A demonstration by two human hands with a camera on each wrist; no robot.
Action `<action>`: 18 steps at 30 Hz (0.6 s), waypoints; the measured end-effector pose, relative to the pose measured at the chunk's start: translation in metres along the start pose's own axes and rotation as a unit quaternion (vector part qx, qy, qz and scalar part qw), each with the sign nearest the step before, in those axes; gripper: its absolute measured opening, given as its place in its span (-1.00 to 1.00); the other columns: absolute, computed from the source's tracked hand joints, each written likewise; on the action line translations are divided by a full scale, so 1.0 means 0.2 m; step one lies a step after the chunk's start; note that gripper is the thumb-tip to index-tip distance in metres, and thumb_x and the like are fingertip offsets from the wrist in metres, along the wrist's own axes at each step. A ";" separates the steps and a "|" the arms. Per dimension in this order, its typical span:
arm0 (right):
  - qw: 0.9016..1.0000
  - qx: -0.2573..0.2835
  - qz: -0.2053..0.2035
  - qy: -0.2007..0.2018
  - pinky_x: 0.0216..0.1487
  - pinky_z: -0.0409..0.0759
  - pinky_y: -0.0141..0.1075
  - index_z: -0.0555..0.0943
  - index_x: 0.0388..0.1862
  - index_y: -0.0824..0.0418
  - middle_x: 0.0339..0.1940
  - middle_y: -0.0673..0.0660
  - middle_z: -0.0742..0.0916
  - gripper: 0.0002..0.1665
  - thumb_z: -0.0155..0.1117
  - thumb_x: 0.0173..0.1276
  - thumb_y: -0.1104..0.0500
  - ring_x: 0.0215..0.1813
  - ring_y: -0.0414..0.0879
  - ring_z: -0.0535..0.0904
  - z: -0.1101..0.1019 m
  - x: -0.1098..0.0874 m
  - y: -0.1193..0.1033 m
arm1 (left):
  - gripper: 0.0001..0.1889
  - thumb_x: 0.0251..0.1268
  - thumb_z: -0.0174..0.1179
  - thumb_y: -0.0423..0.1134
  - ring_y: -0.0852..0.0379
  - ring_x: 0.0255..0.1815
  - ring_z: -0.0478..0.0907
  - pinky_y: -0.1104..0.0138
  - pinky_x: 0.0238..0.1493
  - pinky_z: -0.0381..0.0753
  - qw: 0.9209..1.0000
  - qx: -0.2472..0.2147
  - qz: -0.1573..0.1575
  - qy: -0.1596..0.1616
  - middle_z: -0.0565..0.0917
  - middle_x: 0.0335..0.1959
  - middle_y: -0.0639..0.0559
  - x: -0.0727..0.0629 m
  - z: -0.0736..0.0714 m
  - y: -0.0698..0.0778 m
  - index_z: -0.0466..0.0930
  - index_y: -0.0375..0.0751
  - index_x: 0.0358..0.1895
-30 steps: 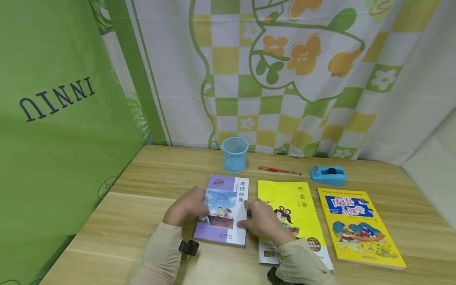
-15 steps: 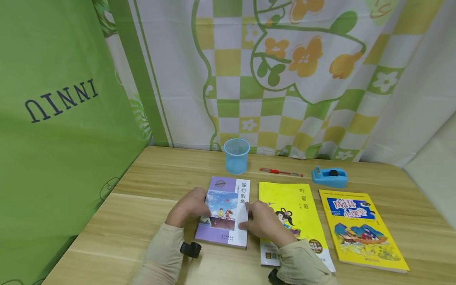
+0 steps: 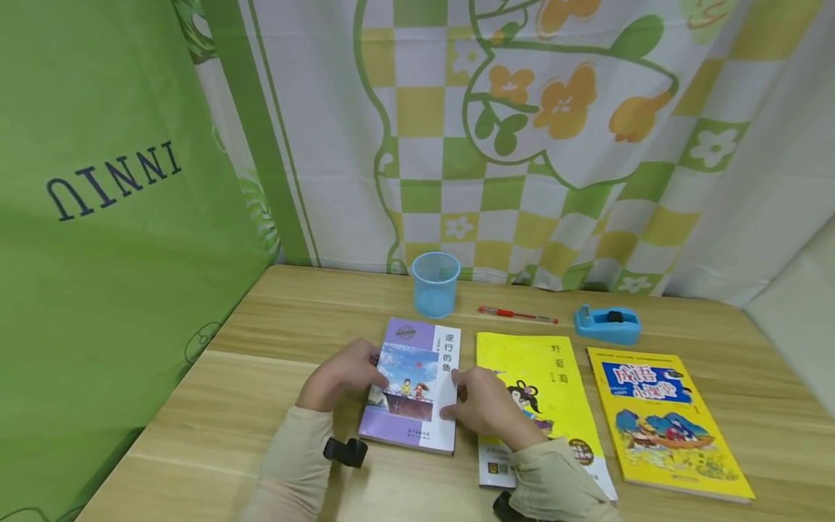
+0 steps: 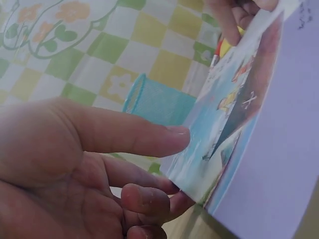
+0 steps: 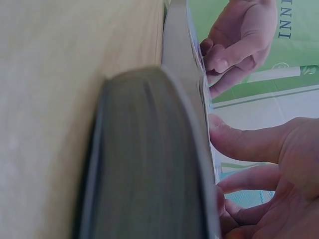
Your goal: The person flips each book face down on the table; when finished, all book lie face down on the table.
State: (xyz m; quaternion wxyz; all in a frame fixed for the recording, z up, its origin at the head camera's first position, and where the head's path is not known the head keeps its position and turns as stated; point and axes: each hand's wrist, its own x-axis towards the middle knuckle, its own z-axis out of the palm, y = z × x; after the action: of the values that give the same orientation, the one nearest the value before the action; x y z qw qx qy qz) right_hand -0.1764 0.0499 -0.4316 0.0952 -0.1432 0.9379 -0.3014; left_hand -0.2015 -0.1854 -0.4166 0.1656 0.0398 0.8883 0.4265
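A purple and white book [image 3: 398, 429] with a picture of two children lies face up on the wooden table. My left hand [image 3: 342, 371] pinches its left edge; in the left wrist view the thumb [image 4: 164, 140] is on the cover side and the fingers are at the edge. At the opposite edge my right hand [image 3: 488, 407] pinches the book between thumb and fingers, its wrist over a yellow book [image 3: 522, 351]. In the right wrist view the right thumb [image 5: 234, 139] touches the book's side. Fingertips under the book are hidden.
Farther right lies another yellow book [image 3: 659, 413] with a boat picture. Behind the books stand a light blue cup [image 3: 435, 290], a red pen [image 3: 515, 315] and a blue tape dispenser [image 3: 607, 324]. A patterned curtain [image 3: 424, 112] hangs behind the table [image 3: 215, 406].
The far end of the purple book appears slightly higher in the head view, and the left hand has shifted a little left. Both hands keep their grip; the other things stay put.
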 end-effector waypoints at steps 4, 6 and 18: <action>1.000 0.014 0.000 0.000 -0.47 0.24 -0.38 0.69 -0.27 0.26 -0.60 0.05 0.51 -0.67 0.63 0.07 0.16 -0.49 -0.12 0.35 0.00 0.01 0.00 | -0.58 0.00 0.29 -0.58 0.08 -0.24 0.60 0.33 -0.17 0.61 0.999 -0.024 0.024 -0.010 0.74 -0.23 -0.26 0.00 -0.03 -0.01 0.61 -0.61 0.04; 1.000 0.022 -0.005 0.000 -0.48 0.23 -0.40 0.68 -0.29 0.25 -0.60 0.04 0.51 -0.68 0.63 0.07 0.16 -0.50 -0.13 0.35 0.00 0.01 0.01 | -0.50 0.06 0.27 -0.57 0.03 -0.15 0.61 0.29 -0.11 0.63 0.999 -0.045 0.025 -0.010 0.71 -0.14 -0.30 0.00 -0.06 -0.02 0.53 -0.64 0.16; 1.000 0.023 -0.003 0.000 -0.32 0.39 -0.34 0.72 0.05 0.31 -0.22 0.13 0.73 -0.42 0.65 0.04 0.13 -0.30 -0.10 0.45 0.00 0.02 0.02 | -0.38 0.21 0.21 -0.51 -0.03 0.06 0.58 0.30 0.03 0.57 0.989 -0.134 0.063 -0.020 0.61 0.11 -0.38 -0.02 -0.14 -0.05 0.34 -0.59 0.38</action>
State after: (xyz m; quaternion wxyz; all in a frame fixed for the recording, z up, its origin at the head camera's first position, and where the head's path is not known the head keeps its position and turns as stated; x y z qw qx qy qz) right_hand -0.1806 0.0519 -0.4351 0.0980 -0.1435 0.9302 -0.3234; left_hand -0.2065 -0.2130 -0.4079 0.1602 0.0814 0.8153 0.5505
